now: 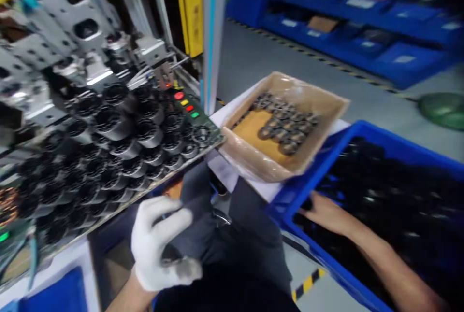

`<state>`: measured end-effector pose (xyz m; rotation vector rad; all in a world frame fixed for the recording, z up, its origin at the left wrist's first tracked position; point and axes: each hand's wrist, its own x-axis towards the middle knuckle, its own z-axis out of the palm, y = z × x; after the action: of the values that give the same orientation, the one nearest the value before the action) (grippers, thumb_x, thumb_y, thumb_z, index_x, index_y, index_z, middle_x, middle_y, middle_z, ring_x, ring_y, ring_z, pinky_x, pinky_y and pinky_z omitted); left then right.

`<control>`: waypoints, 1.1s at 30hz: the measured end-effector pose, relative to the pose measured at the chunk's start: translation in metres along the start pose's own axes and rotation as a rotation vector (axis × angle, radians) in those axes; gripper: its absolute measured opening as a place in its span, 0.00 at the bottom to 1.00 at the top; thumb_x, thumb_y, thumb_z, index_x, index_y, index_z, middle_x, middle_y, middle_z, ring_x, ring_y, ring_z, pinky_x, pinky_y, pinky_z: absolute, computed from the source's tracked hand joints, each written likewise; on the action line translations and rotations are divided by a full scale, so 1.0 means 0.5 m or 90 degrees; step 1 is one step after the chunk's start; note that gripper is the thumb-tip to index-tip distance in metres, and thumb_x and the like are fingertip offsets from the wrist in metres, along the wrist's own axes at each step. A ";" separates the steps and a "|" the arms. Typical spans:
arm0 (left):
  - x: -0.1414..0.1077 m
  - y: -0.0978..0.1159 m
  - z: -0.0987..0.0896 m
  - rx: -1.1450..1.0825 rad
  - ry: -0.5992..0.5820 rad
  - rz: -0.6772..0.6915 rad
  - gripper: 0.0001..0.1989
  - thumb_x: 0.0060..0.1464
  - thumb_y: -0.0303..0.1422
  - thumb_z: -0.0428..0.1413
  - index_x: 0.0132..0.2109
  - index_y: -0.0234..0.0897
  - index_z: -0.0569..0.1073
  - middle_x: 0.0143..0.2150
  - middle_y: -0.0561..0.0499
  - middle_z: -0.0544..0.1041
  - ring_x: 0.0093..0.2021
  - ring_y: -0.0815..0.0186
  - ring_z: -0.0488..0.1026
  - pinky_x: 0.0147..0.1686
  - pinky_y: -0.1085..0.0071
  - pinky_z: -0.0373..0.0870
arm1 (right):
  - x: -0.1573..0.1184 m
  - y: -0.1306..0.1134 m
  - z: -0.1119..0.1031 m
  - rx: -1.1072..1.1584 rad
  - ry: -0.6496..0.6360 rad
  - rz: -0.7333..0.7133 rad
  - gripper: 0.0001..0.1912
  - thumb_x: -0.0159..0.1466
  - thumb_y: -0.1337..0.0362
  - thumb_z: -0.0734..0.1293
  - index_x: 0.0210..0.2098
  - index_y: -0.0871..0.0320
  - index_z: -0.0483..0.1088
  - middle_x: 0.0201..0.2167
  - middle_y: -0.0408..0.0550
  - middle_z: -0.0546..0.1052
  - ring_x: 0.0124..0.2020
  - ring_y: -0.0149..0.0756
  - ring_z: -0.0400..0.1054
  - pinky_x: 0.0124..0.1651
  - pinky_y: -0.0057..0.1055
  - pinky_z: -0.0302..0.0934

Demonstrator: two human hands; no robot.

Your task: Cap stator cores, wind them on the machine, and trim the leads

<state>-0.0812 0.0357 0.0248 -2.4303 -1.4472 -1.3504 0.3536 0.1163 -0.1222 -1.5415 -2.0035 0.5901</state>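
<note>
Black rings (108, 121) crowd the counter (213, 139) to its right corner. Gloved left hand (163, 244) off the front edge, fingers curled; hold unclear. Carton (268, 173) off that corner. Bare right hand (324, 213) at blue bin's (402, 143) left edge, among black parts (391, 205); grip unclear.

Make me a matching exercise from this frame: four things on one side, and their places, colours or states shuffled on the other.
1. Left hand
2. Right hand
3. Cardboard box
4. Shelf bins

A. Carry white labels
B. Inside the blue crate of black parts
C. In a white glove
D. Holds rows of round parts

Pairs: 1-C, 2-B, 3-D, 4-A
</note>
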 end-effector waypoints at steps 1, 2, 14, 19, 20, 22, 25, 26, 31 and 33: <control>0.043 0.020 0.056 -0.044 -0.033 -0.003 0.19 0.75 0.51 0.60 0.59 0.44 0.82 0.52 0.44 0.83 0.50 0.53 0.84 0.49 0.57 0.85 | -0.015 0.034 -0.012 -0.030 -0.056 0.052 0.13 0.79 0.53 0.76 0.57 0.53 0.80 0.54 0.51 0.83 0.49 0.41 0.82 0.50 0.38 0.81; 0.089 0.037 0.113 -0.077 -0.067 -0.019 0.15 0.74 0.46 0.61 0.59 0.44 0.81 0.53 0.44 0.83 0.52 0.54 0.84 0.51 0.59 0.84 | -0.024 0.059 -0.018 -0.053 -0.115 0.106 0.14 0.79 0.53 0.76 0.57 0.55 0.80 0.52 0.50 0.83 0.48 0.40 0.81 0.51 0.40 0.81; 0.452 0.022 0.736 0.172 -0.628 -0.212 0.29 0.73 0.38 0.68 0.75 0.39 0.73 0.75 0.37 0.75 0.70 0.46 0.78 0.69 0.42 0.80 | -0.012 0.063 -0.073 0.079 -0.550 0.367 0.21 0.81 0.51 0.75 0.64 0.59 0.77 0.44 0.46 0.84 0.34 0.33 0.79 0.39 0.33 0.80; 0.460 -0.010 0.780 0.141 -0.700 -0.234 0.26 0.73 0.41 0.69 0.71 0.38 0.77 0.72 0.38 0.78 0.68 0.47 0.80 0.67 0.42 0.82 | 0.001 0.087 -0.079 0.145 -0.493 0.399 0.20 0.82 0.49 0.72 0.63 0.58 0.78 0.52 0.50 0.84 0.42 0.38 0.82 0.48 0.39 0.82; 0.461 -0.012 0.777 0.120 -0.700 -0.246 0.26 0.73 0.41 0.69 0.71 0.38 0.77 0.72 0.38 0.78 0.68 0.47 0.79 0.67 0.42 0.82 | 0.001 0.089 -0.078 0.154 -0.486 0.404 0.20 0.82 0.50 0.73 0.64 0.58 0.78 0.54 0.51 0.84 0.44 0.39 0.82 0.49 0.41 0.83; 0.463 -0.014 0.764 0.065 -0.685 -0.286 0.25 0.73 0.41 0.69 0.69 0.37 0.78 0.72 0.39 0.78 0.68 0.47 0.79 0.68 0.42 0.82 | -0.001 0.088 -0.075 0.171 -0.482 0.410 0.21 0.81 0.51 0.75 0.64 0.58 0.78 0.56 0.52 0.83 0.48 0.42 0.82 0.51 0.43 0.83; 0.462 -0.008 0.721 -0.060 -0.622 -0.370 0.23 0.73 0.41 0.68 0.68 0.36 0.79 0.70 0.39 0.80 0.67 0.47 0.80 0.67 0.42 0.82 | -0.007 0.087 -0.076 0.194 -0.477 0.411 0.19 0.80 0.52 0.75 0.63 0.58 0.78 0.57 0.53 0.83 0.50 0.43 0.82 0.53 0.43 0.83; 0.459 -0.002 0.699 -0.117 -0.593 -0.398 0.24 0.73 0.40 0.68 0.69 0.36 0.77 0.69 0.38 0.80 0.67 0.48 0.81 0.67 0.44 0.82 | -0.008 0.089 -0.077 0.202 -0.471 0.411 0.19 0.80 0.53 0.75 0.62 0.58 0.79 0.57 0.52 0.83 0.50 0.43 0.82 0.52 0.43 0.83; 0.400 0.050 0.518 -0.435 -0.466 -0.505 0.25 0.72 0.36 0.60 0.72 0.41 0.69 0.65 0.43 0.84 0.59 0.61 0.85 0.60 0.60 0.84 | -0.010 0.102 -0.092 0.256 -0.402 0.426 0.14 0.80 0.55 0.76 0.53 0.60 0.80 0.46 0.47 0.83 0.41 0.36 0.80 0.45 0.36 0.81; 0.345 0.074 0.431 -0.536 -0.428 -0.553 0.20 0.75 0.43 0.53 0.66 0.41 0.73 0.59 0.43 0.86 0.54 0.60 0.86 0.52 0.61 0.86 | -0.013 0.097 -0.111 0.287 -0.349 0.425 0.15 0.79 0.53 0.77 0.45 0.60 0.79 0.38 0.43 0.81 0.34 0.33 0.77 0.40 0.32 0.78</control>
<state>0.1236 0.2241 0.0196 -3.0921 -2.8265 -1.5391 0.4266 0.1233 -0.1120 -1.8596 -1.4731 1.7520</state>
